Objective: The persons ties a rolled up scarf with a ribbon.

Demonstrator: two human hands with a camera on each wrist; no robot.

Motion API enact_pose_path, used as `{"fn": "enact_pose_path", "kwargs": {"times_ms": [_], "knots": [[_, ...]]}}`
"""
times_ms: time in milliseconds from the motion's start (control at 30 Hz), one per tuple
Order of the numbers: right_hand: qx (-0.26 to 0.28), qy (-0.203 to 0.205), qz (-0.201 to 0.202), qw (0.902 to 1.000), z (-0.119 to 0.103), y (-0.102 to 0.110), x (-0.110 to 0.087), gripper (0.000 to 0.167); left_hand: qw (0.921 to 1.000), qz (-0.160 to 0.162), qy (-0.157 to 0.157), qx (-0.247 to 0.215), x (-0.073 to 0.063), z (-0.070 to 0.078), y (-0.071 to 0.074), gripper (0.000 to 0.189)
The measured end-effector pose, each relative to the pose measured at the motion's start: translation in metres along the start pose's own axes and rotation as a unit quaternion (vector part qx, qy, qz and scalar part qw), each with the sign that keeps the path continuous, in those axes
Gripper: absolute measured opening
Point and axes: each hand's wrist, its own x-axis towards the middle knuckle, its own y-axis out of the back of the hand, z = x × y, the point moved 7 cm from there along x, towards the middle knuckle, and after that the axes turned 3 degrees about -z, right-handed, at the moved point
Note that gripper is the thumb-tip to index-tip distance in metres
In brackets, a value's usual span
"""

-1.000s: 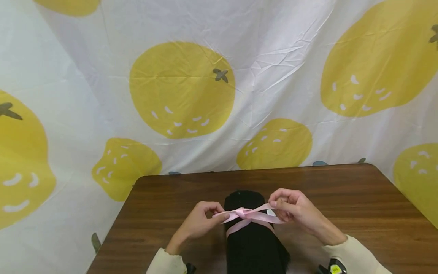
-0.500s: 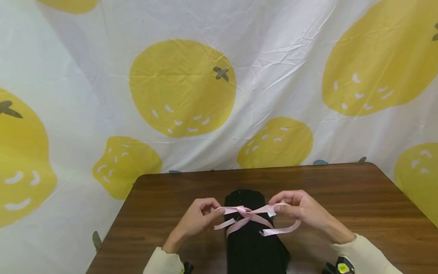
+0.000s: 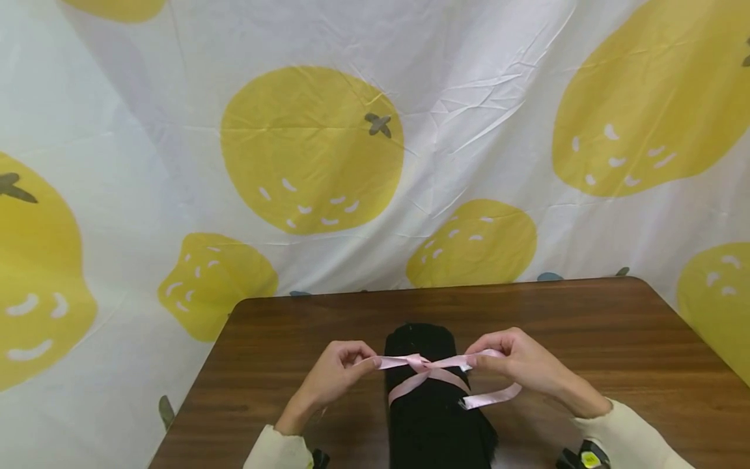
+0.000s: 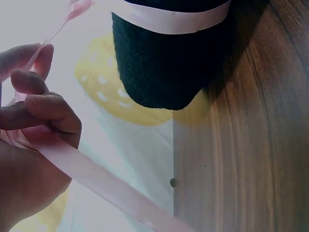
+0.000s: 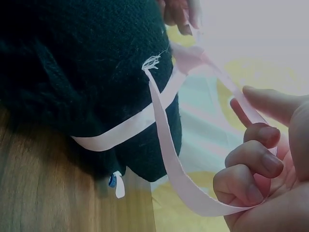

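Note:
A rolled black cloth (image 3: 436, 423) lies on the table, wrapped round by a pink ribbon (image 3: 404, 389) with a knot on top. On the left side, my left hand (image 3: 336, 374) pinches one part of the ribbon between thumb and fingers. My right hand (image 3: 515, 358) pinches the other side, so the ribbon stretches nearly level between both hands. From the right hand a loose ribbon tail curls back over the cloth, its frayed end showing in the right wrist view. The left wrist view shows another tail hanging from the curled fingers (image 4: 53, 113) of the left hand.
The brown wooden table (image 3: 293, 326) has rounded far corners. Behind it hangs a white curtain (image 3: 351, 273) printed with yellow fruit. A small white tag (image 5: 119, 186) sticks out from the cloth.
Both hands have moved slightly apart, drawing the ribbon straighter across the knot. A ribbon tail has come to hang below the right hand. The cloth roll stays in place.

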Motion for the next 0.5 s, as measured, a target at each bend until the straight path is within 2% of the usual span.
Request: {"fn": "enact_pose_path", "kwargs": {"times_ms": [100, 333, 500], "knots": [[-0.021, 0.001, 0.009, 0.9997, 0.0013, 0.0018, 0.0000, 0.008, 0.9999, 0.001, 0.009, -0.011, -0.0010, -0.0018, 0.0007, 0.011], [-0.035, 0.005, 0.015, 0.9993, 0.0026, 0.0051, -0.0017, 0.008, 0.9997, 0.004, 0.004, -0.025, -0.0018, -0.0027, 0.0024, 0.013], [-0.044, 0.001, 0.021, 0.9988, 0.0056, 0.0081, -0.0043, 0.007, 0.9996, 0.009, 0.022, -0.017, -0.0033, -0.0067, 0.0030, 0.012]]}}
